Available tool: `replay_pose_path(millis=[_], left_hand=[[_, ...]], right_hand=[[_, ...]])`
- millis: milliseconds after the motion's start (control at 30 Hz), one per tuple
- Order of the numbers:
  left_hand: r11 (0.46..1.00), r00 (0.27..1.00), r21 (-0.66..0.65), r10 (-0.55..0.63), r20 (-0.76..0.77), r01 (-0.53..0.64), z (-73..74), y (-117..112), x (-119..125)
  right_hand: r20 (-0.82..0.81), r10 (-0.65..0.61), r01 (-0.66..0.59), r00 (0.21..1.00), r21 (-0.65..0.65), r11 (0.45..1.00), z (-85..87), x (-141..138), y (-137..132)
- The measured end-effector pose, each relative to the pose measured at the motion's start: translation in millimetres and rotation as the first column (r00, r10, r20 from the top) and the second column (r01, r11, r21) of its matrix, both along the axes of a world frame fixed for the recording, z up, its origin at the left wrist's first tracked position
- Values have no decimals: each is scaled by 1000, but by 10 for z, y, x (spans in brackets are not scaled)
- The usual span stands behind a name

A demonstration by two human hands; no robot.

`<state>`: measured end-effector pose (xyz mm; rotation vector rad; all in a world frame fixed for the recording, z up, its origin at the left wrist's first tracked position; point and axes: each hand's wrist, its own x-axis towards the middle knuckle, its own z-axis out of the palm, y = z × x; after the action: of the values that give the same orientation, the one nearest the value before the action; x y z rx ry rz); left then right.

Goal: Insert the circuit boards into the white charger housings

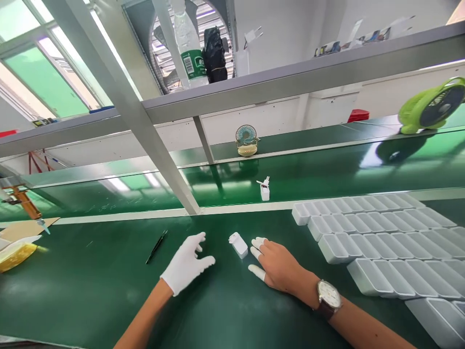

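Observation:
My left hand (188, 263), in a white glove, hovers over the green work surface with thumb and fingers apart and nothing between them. Between my hands lies a small white plastic housing (239, 245) with a small part at its upper end, like a charger body; neither hand visibly grips it. My right hand (279, 264) is just right of it, bare except for white finger cots, its fingers spread and empty. A watch (329, 295) is on that wrist. Left of my gloved hand lies a pair of black tweezers (157, 247).
Rows of white open housings (378, 247) fill the right side. A white piece with prongs (265, 190) sits on the green belt (308, 177). At far left hang an amber dispensing syringe (29, 206) and, below, yellow tape (16, 257). A slanted metal post (145, 126) stands ahead.

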<state>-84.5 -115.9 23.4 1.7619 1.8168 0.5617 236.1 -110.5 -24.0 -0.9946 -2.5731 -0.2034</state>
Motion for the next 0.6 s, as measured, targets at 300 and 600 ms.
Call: replay_pose_path(millis=[300, 600], left_hand=[[994, 964, 100, -58, 261, 32, -283, 154, 1179], [983, 904, 166, -144, 403, 82, -122, 353, 1361]], right_hand=[[-64, 36, -31, 997, 72, 997, -203, 146, -35], [-197, 228, -147, 954, 354, 924, -488, 263, 105]])
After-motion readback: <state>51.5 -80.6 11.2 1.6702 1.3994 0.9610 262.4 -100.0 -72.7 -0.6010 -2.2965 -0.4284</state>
